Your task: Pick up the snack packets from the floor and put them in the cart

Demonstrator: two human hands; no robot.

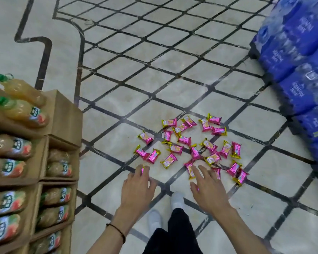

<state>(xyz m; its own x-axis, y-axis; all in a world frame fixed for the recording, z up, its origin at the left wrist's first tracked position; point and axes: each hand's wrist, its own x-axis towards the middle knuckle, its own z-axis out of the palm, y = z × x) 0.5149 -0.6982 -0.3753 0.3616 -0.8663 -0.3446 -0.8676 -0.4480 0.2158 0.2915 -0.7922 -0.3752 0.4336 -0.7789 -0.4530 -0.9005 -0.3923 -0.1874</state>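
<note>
Several small pink and gold snack packets (189,143) lie scattered on the tiled floor in the middle of the head view. My left hand (137,187) reaches down at the near left edge of the pile, fingers spread, and its fingertips cover one packet (143,169). Over the near middle of the pile my right hand (207,187) is spread open too, its fingers just beside a packet (189,170). Neither hand grips anything. No cart is in view.
Stacked cardboard trays of juice bottles (26,162) stand close on the left. Blue shrink-wrapped packs (301,61) are piled on the right. My white shoes (177,198) and dark trousers are just below the hands. Pale tiled floor (136,52) with dark lines stretches ahead.
</note>
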